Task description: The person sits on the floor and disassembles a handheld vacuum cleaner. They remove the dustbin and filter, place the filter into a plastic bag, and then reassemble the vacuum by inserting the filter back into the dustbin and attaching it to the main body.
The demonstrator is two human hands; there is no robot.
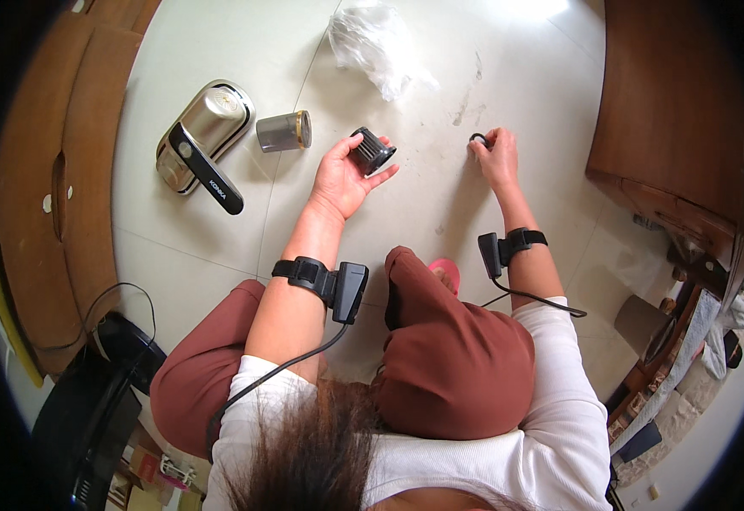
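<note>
Cylinder (372, 153), black and ribbed, in left hand (342, 182); right hand (499, 157) pinches perhaps a ring (477, 136).

Your head camera, the left of a side-by-side pair, looks steeply down past your hair (317, 451) to the tiled floor (419, 213). Your left hand (341, 182) and right hand (498, 157) sit above the middle of its upright fisheye view, farther off than your hair; wooden furniture (678, 111) curves toward its dark rim.
</note>
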